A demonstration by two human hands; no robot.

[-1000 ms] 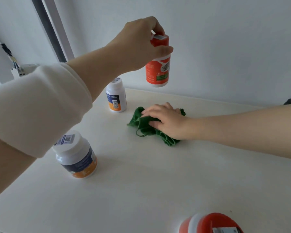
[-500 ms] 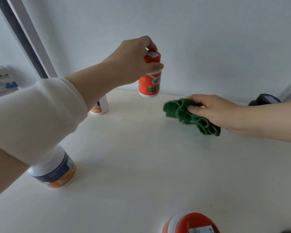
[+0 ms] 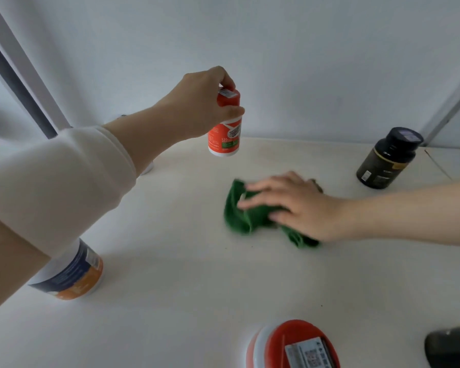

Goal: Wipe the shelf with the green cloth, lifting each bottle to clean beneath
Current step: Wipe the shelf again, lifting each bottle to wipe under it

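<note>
My left hand (image 3: pixel 199 107) grips the red cap of an orange-and-white bottle (image 3: pixel 225 136) and holds it near the back wall; whether its base touches the shelf I cannot tell. My right hand (image 3: pixel 295 205) lies flat, fingers spread, on a crumpled green cloth (image 3: pixel 246 213) and presses it onto the white shelf (image 3: pixel 186 274), in front of and slightly right of the held bottle. The cloth sticks out left of and below my fingers.
A black bottle (image 3: pixel 387 158) stands at the back right. A white, blue and orange jar (image 3: pixel 71 274) sits front left, partly behind my sleeve. A red-capped bottle (image 3: pixel 292 343) and a dark object (image 3: pixel 452 346) are at the front edge. The wall closes the back.
My right hand has spread flat on the cloth and slid it forward and leftward across the shelf. My left hand still holds the orange bottle, lower than a second ago. The black bottle came into view.
</note>
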